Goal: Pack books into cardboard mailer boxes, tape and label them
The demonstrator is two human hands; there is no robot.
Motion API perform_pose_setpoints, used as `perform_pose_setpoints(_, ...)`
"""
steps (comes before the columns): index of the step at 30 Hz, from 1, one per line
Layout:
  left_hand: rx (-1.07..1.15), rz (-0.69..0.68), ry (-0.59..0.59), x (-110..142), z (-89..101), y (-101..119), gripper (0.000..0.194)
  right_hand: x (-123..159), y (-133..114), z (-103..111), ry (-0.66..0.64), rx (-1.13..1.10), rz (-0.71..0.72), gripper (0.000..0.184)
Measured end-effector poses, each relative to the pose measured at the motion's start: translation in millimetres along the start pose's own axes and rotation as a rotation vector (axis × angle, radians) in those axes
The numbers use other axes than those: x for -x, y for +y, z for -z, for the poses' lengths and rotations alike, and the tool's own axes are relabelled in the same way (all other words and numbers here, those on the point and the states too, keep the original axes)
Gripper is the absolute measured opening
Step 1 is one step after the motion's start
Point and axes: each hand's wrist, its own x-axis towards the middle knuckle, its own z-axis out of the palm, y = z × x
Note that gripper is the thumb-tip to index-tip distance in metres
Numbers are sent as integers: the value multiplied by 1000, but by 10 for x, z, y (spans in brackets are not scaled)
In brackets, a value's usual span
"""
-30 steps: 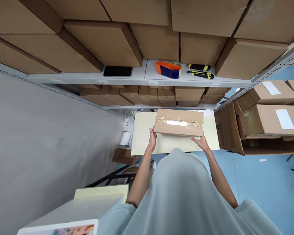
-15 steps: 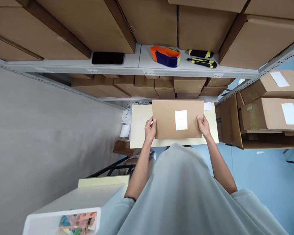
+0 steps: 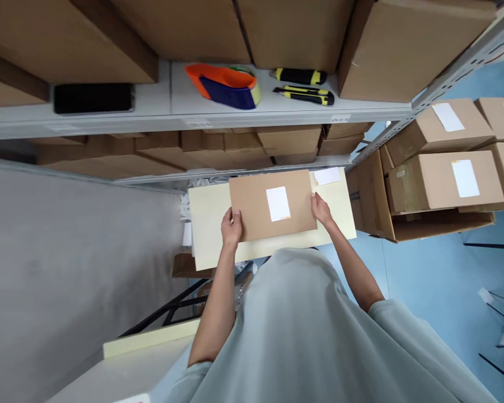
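A flat brown cardboard box [image 3: 252,204] with a white label [image 3: 278,204] on its top is between my two hands, over a cream tabletop [image 3: 210,224]. My left hand [image 3: 231,226] grips its left edge, thumb on top and fingers underneath or along the side. At the right edge is my right hand [image 3: 320,209], its fingers against the box side and partly hidden. Beside the box's upper right corner lies a white label sheet [image 3: 327,176] on the tabletop. Whether the box rests on the table or is held just above it, I cannot tell.
Ahead, a grey shelf [image 3: 151,124] carries cartons, a black phone [image 3: 93,98], an orange and blue tape dispenser [image 3: 222,84] and yellow-black utility knives [image 3: 304,94]. Labelled cartons [image 3: 457,180] are stacked at right in a large open carton [image 3: 384,196]. A grey wall [image 3: 75,268] stands at left.
My view has turned rightward, so shelf and table appear shifted left and tilted. Both hands still hold the box; the right hand's thumb has slid off its top toward the edge.
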Motion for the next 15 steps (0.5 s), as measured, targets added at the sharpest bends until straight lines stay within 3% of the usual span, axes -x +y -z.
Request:
perform_pose_setpoints(3,-115,-134,133,113,-70,73,61,-215,134,202,64,211,59,77)
perform_pose_setpoints(5,-163,-272,157,233,-187,195,60,-420,223,310,76,364,132,72)
perform_pose_setpoints(10,-200,-498,31,581,-697,654,53,-942,445,384,-99,640,354,63)
perform_pose_setpoints(15,-213,-636,-106,895,-1131,1060,50,-1182,688,357,-224,721,534,59)
